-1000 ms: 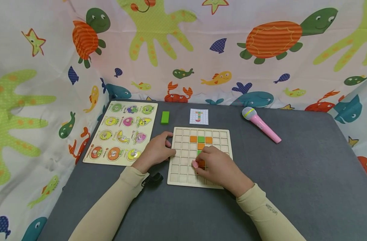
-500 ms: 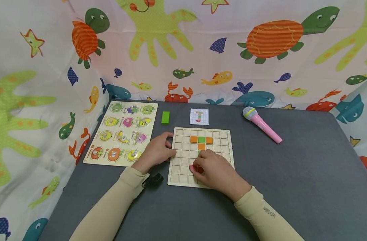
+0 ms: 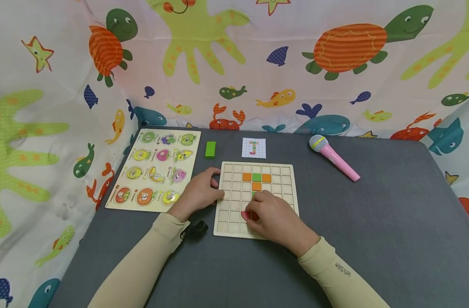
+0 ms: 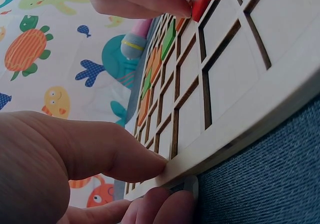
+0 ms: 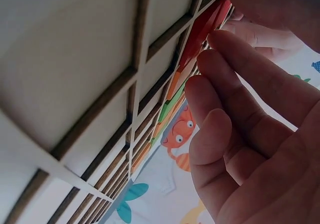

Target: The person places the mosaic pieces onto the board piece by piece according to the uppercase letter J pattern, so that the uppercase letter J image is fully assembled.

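Observation:
A wooden grid board [image 3: 234, 229] lies on the table. My left hand [image 3: 199, 192] holds its left edge; in the left wrist view the thumb [image 4: 125, 154] presses on the rim and the other fingers curl below. My right hand [image 3: 278, 218] is over the lower middle of the grid, pinching a red piece with a rounded edge [image 3: 245, 215] between thumb and fingertips. From the right wrist, this red piece [image 5: 202, 32] appears right at the grid cells. An orange tile [image 3: 247, 177], a green tile [image 3: 256, 177] and several more sit in cells above, partly hidden by the right hand.
A fruit puzzle board [image 3: 153, 169] lies left of the grid. Behind it are a green block [image 3: 210, 149] and a small card with a gridded coloured figure [image 3: 253, 148]. A pink toy microphone [image 3: 336, 160] lies at the right. A patterned curtain [image 3: 203, 64] rises behind the table.
My right hand has shifted slightly left and down the grid with the red piece, then stayed nearly still. My left hand keeps its place on the board's edge.

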### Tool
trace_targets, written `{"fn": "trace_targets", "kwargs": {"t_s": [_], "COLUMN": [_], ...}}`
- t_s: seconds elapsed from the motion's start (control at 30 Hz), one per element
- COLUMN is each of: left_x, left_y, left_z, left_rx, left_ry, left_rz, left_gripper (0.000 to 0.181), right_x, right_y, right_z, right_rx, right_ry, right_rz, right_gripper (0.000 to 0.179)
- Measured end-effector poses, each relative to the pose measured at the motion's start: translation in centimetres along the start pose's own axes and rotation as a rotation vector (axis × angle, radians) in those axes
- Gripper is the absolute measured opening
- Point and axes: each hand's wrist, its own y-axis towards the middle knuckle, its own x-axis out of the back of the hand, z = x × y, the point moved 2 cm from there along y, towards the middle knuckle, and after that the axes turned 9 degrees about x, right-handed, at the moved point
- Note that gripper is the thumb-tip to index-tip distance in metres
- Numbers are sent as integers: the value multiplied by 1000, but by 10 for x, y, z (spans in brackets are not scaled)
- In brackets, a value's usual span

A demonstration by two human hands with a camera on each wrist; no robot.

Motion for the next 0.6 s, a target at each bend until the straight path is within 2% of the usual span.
{"fn": "trace_targets", "kwargs": {"t_s": [0.37, 0.6], "left_x": [2, 3], "left_y": [-4, -5], "left_z": [-2, 2], "left_rx": [-2, -2], "left_ry": [-4, 12], "left_rz": [2, 0], "left_gripper": [74, 73], "right_x": [-1, 0], "right_y": [0, 1], "right_z": [0, 2], "right_rx": [4, -8], "right_ry": [-4, -5], "right_rz": [-14, 8], "right_gripper": [9, 10]}}
